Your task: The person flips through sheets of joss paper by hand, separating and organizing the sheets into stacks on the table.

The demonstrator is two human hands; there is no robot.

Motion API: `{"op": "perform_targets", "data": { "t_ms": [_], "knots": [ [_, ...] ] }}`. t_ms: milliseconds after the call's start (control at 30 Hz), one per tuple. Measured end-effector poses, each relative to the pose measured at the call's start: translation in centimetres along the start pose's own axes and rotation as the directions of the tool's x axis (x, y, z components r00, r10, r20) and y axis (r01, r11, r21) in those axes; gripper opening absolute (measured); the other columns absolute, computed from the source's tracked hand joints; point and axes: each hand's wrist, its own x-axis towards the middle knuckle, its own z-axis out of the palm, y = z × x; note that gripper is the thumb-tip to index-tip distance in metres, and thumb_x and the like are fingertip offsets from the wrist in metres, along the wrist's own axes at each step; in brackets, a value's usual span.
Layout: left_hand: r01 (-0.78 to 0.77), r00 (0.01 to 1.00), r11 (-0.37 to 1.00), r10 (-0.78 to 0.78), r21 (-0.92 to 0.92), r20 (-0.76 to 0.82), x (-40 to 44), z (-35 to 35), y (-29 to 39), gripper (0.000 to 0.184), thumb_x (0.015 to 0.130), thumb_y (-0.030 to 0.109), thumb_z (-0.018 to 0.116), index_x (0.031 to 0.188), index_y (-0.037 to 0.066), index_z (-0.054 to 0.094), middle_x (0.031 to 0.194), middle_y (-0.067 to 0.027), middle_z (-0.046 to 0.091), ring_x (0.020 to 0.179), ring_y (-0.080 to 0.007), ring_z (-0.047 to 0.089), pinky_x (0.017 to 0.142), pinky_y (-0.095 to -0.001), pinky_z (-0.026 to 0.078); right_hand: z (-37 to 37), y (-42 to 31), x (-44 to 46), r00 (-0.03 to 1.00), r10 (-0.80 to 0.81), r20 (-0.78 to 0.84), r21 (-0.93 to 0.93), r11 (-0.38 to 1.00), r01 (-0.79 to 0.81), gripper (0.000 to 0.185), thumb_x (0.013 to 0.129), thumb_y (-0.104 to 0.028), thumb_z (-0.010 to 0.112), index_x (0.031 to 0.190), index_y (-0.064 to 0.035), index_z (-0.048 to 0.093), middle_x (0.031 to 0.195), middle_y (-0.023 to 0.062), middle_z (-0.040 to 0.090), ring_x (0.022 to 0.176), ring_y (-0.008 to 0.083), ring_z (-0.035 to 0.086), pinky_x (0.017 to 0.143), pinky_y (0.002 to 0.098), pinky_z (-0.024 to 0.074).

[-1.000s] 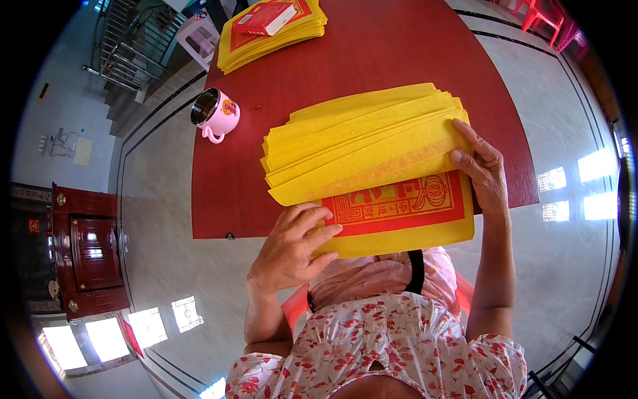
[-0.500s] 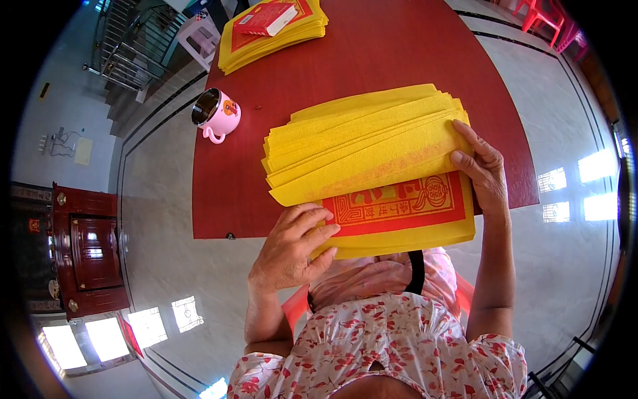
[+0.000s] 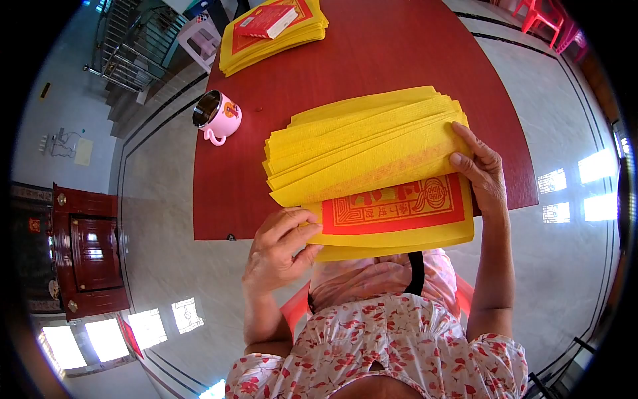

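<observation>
The right hand (image 3: 484,174) has thumb and forefinger parted, gripping the right end of the sheets (image 3: 372,143); its other fingers are hidden. The left hand (image 3: 274,251) bends its fingers close together at their left end; whether they pinch cannot be told. The sheets overhang the table's (image 3: 222,209) near edge, so a loosened grip could let the lower ones slide off. A wide leftward sweep might knock the mug (image 3: 224,124) over the left edge.
</observation>
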Motion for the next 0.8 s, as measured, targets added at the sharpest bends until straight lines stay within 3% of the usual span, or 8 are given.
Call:
{"op": "perform_targets", "data": {
  "t_ms": [333, 500, 567, 600, 667, 800],
  "knots": [
    [-0.012, 0.986, 1.0, 0.008, -0.023, -0.168, -0.1, -0.2, -0.6, 0.017, 0.068, -0.001, 0.07, 0.084, 0.0, 0.064, 0.084, -0.0099, 0.059, 0.074, -0.0257, 0.058, 0.064, -0.0347, 0.048, 0.1, -0.2, -0.1, 0.999, 0.036, 0.003, 0.048, 0.998, -0.036, 0.037, 0.08, -0.012, 0.068, 0.116, -0.0078, 0.061, 0.106, 0.0083, 0.064, 0.09, 0.0129, 0.062, 0.078, 0.027, 0.0527],
    [0.068, 0.947, 0.997, -0.074, -0.03, -0.311, 0.2, 0.3, -0.4, 0.013, 0.073, -0.002, 0.069, 0.084, -0.001, 0.063, 0.077, -0.0097, 0.059, 0.066, -0.023, 0.058, 0.055, -0.0301, 0.047, -0.5, 0.1, 0.1, 0.998, 0.015, 0.055, 0.108, 0.994, -0.021, 0.035, 0.082, -0.014, 0.066, 0.116, -0.0065, 0.061, 0.105, 0.0083, 0.064, 0.089, 0.0124, 0.061, 0.077, 0.0265, 0.0525],
    [0.072, 0.943, 0.997, -0.078, -0.031, -0.322, 0.2, 0.5, -0.5, 0.011, 0.075, -0.003, 0.067, 0.085, -0.003, 0.062, 0.078, -0.0098, 0.06, 0.066, -0.0191, 0.057, 0.055, -0.0266, 0.045, -0.6, -0.2, 0.0, 0.998, 0.026, 0.06, 0.032, 0.999, -0.028, 0.035, 0.088, -0.027, 0.059, 0.116, -0.0063, 0.061, 0.105, 0.0087, 0.064, 0.088, 0.0123, 0.061, 0.079, 0.0279, 0.0519],
    [0.076, 0.939, 0.997, -0.083, -0.032, -0.333, 0.2, 0.5, -0.5, 0.009, 0.077, -0.003, 0.066, 0.085, -0.005, 0.062, 0.078, -0.0098, 0.06, 0.066, -0.0151, 0.055, 0.055, -0.0231, 0.043, -0.6, -0.4, 0.0, 0.998, 0.025, 0.06, 0.031, 0.999, -0.027, 0.035, 0.088, -0.027, 0.059, 0.116, -0.0063, 0.061, 0.105, 0.0087, 0.064, 0.088, 0.0123, 0.061, 0.079, 0.0279, 0.0519],
    [0.106, 0.932, 0.993, -0.117, -0.052, -0.344, 0.4, 0.6, -0.1, 0.009, 0.077, -0.003, 0.066, 0.085, -0.005, 0.062, 0.077, -0.0095, 0.06, 0.065, -0.0145, 0.055, 0.054, -0.0223, 0.042, -0.5, -0.6, 0.0, 0.997, 0.05, 0.06, 0.004, 0.999, -0.051, 0.048, 0.091, -0.043, 0.048, 0.117, -0.0045, 0.06, 0.103, 0.0116, 0.064, 0.088, 0.0154, 0.062, 0.082, 0.0305, 0.0508],
    [0.202, 0.894, 0.973, -0.228, -0.109, -0.386, 0.2, 0.8, 0.2, 0.008, 0.078, -0.003, 0.065, 0.084, -0.005, 0.061, 0.075, -0.0088, 0.059, 0.064, -0.0139, 0.053, 0.055, -0.0221, 0.041, -0.1, -0.6, -0.1, 0.999, 0.037, -0.037, 0.015, 0.999, -0.037, 0.059, 0.091, -0.052, 0.041, 0.118, -0.0022, 0.058, 0.104, 0.0145, 0.063, 0.09, 0.0191, 0.062, 0.084, 0.0314, 0.0491]
  ]
}}
